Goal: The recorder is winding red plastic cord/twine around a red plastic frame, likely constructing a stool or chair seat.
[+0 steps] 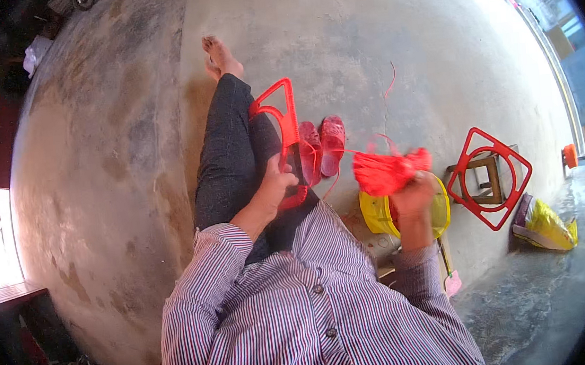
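My left hand [274,191] is closed on a red frame [288,128] with a curved inner band, held upright over my thigh. Part of this frame is hidden by the hand. Over to the right, my right hand [416,196], slightly blurred, grips a thick bundle of red cord [382,172]. A thin strand runs from the bundle toward the frame, and a loop of it hangs below. Under the right hand stands a yellow container [374,214], partly covered by hand and forearm.
Another red frame, square with a round inner ring [514,199], rests on a small wooden stool [494,177]. Red slippers [332,136] lie on the concrete floor [364,44] beyond my lap. A yellow and purple bag [549,225] sits at the right, near an orange round object [569,156].
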`<state>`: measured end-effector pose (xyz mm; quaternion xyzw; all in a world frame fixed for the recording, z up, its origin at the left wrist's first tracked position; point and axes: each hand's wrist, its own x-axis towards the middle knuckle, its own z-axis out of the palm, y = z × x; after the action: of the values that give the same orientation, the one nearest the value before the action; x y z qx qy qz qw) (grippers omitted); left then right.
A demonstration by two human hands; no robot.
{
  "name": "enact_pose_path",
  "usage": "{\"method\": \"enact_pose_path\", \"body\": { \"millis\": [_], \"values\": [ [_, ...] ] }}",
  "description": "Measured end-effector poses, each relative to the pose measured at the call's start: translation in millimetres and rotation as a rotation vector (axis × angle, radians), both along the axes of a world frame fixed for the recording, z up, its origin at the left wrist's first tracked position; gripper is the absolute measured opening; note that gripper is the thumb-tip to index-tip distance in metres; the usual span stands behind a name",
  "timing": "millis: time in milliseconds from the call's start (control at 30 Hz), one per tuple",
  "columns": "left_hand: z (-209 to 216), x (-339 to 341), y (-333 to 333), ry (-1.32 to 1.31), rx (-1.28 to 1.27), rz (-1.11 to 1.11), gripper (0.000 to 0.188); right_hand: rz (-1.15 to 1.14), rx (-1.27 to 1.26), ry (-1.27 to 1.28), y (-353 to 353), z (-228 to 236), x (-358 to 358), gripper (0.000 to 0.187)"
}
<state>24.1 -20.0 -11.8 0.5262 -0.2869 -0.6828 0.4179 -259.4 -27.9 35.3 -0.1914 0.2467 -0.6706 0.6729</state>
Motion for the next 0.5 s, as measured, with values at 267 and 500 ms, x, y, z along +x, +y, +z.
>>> {"method": "enact_pose_path", "body": {
  "millis": [267, 500],
  "values": [
    [-11.8, -2.5, 21.6, -0.096, -0.077, -0.052, 0.083, -0.012, 0.010, 0.181, 15.7, 29.0, -24.4, 0.037],
    [-14.9, -5.7, 19.4, -0.167, -0.076, -0.053, 0.085, 0.580, 0.167, 0.545, 24.4, -11.2, 86.8, 0.036]
  ]
}}
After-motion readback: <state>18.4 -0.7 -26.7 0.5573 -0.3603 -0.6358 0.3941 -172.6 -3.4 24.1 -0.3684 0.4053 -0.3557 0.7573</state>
